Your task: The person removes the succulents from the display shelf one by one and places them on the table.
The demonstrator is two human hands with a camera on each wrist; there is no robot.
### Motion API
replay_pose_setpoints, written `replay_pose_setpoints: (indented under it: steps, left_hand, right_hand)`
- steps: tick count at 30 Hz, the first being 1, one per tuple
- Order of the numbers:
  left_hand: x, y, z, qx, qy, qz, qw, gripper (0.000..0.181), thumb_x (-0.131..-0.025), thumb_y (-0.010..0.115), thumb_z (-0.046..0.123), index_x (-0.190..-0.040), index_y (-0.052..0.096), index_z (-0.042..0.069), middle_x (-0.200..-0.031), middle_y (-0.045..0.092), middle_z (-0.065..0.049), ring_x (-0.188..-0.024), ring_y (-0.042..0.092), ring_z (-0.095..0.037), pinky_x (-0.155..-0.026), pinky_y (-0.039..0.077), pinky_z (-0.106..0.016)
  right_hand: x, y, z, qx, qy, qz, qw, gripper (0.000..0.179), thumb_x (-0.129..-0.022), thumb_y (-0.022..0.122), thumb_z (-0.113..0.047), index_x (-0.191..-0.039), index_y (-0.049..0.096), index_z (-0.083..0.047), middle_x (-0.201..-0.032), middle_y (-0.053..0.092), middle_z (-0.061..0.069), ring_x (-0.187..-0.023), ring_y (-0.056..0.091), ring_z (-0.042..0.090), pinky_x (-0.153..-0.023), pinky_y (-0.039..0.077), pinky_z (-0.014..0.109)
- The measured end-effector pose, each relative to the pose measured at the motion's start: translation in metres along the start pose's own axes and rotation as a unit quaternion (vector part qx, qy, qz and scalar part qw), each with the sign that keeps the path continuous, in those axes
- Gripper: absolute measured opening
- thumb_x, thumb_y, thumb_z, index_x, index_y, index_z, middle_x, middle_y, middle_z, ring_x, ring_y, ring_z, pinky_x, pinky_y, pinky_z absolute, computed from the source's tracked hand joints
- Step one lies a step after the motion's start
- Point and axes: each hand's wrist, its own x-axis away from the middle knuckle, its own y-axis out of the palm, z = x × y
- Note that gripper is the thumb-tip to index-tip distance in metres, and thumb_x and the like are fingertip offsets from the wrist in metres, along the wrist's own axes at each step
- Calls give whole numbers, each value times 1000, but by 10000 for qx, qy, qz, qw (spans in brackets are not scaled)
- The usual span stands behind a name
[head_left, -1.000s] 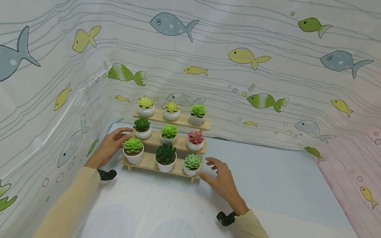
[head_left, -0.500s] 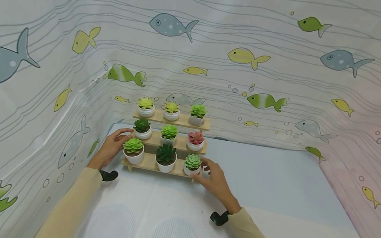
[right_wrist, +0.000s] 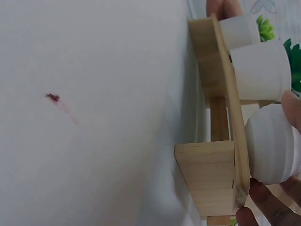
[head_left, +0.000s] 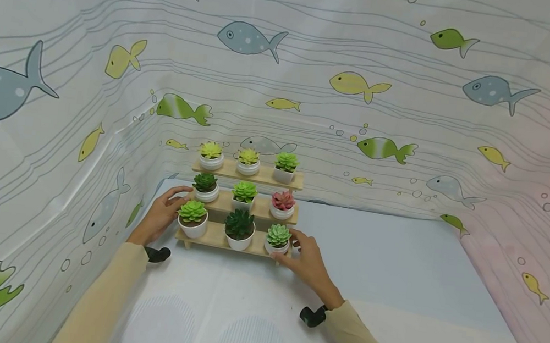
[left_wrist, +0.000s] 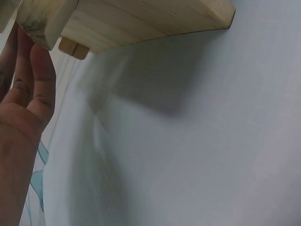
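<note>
A three-tier wooden plant stand [head_left: 261, 206] holds several small potted succulents. My left hand [head_left: 157, 216] grips its left side by the middle tier; in the left wrist view the fingers [left_wrist: 43, 77] reach behind a plank end [left_wrist: 42, 23], and the thumb is hidden. With my right hand [head_left: 308, 260] I pinch the white pot of the pale green succulent [head_left: 279, 235] at the right end of the front tier. The right wrist view shows the thumb [right_wrist: 292, 109] on one side of this ribbed pot [right_wrist: 270, 143] and fingers [right_wrist: 270, 205] on the other, near the plank.
The front tier also bears a dark green succulent [head_left: 239, 224] and a bright green one [head_left: 193, 211]. A red succulent [head_left: 283, 201] sits right on the middle tier. Fish-printed cloth walls [head_left: 317, 43] stand behind and left of the pale tabletop [head_left: 362, 251].
My right hand has moved left from beside the stand to the front right pot, and its thumb and fingers have closed round it. The left hand stays at the stand's side.
</note>
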Motion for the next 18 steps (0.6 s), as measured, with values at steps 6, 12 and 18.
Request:
replay_pose_setpoints:
  steps: [6,12,18]
  left_hand:
    - [0,-2,0,13,5,-92,10000,48,-95,59,32,-140,46,19,-120,56,-1,-97,53,-10,-73,47,-24]
    - [0,-2,1,48,16,-81,10000,49,-95,60,31,-140,46,17,-120,56,-1,-96,53,-10,-73,47,-25]
    - [-2,-2,1,-98,-13,-16,10000,47,-95,60,31,-139,47,18,-118,57,0,-93,52,-9,-69,44,-26]
  right_hand:
    - [-1,2,0,102,10,80,9999,80,-72,76,-58,-134,53,-13,-106,60,0,-96,51,21,-78,44,34]
    - [-1,2,-3,26,72,149,9999,76,-72,77,-56,-133,55,-15,-104,58,-2,-97,50,28,-77,42,35]
    - [-2,3,-5,-27,60,207,9998,74,-73,77,-54,-132,56,-16,-102,58,-2,-97,49,29,-75,40,35]
